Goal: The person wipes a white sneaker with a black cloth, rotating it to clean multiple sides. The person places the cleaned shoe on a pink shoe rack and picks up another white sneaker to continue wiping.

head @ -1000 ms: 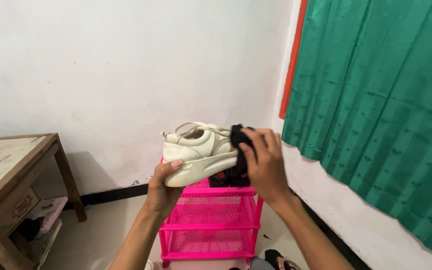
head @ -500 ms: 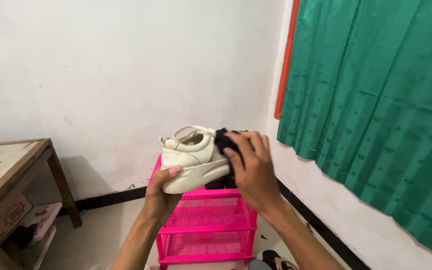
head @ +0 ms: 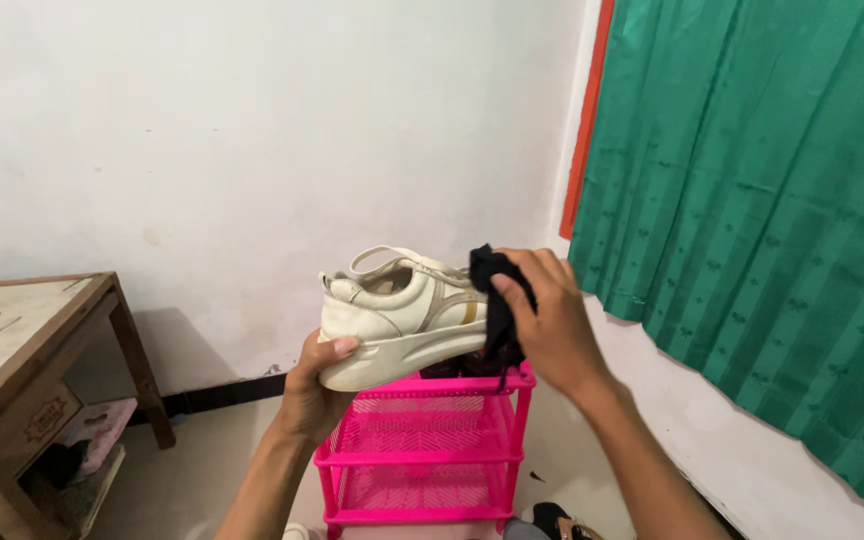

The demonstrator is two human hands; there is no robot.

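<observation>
My left grip (head: 317,385) clasps the cream sneaker (head: 402,315); my right grip (head: 552,320) presses a black cloth (head: 497,300) against it. Below them, the pink rack (head: 422,450) holds perhaps dark shoes.

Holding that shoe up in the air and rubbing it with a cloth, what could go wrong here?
The left hand props the white shoe only at its heel and sole, so a firm push from the black cloth in the right hand might tip it loose. It could then drop onto the pink rack below. The cloth also hangs loose and may slip.
</observation>
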